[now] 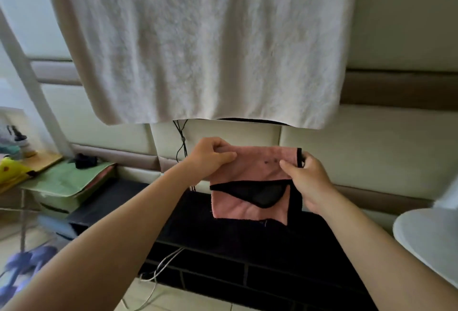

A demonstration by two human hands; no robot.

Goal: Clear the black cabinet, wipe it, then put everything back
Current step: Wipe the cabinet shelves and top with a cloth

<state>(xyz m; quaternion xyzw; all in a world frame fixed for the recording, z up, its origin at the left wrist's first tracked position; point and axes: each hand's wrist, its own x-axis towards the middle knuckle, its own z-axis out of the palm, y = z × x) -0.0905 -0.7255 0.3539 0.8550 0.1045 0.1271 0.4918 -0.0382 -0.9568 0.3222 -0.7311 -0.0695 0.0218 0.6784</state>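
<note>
I hold a pink cloth (257, 169) with black trim spread out in the air above the low black cabinet (223, 238). My left hand (210, 154) pinches its upper left corner. Its upper right corner, beside a black loop, is gripped by my right hand (307, 176). The cloth hangs folded, and a black mesh patch shows across its middle. The cabinet's top is dark and bare where I can see it, and open shelves show in its front.
A large white towel (198, 42) hangs overhead in front of the padded wall. A green box (67, 181) with a small black object on it stands to the left. A white fan base (431, 238) sits at the right. White cables (161, 266) trail onto the tiled floor.
</note>
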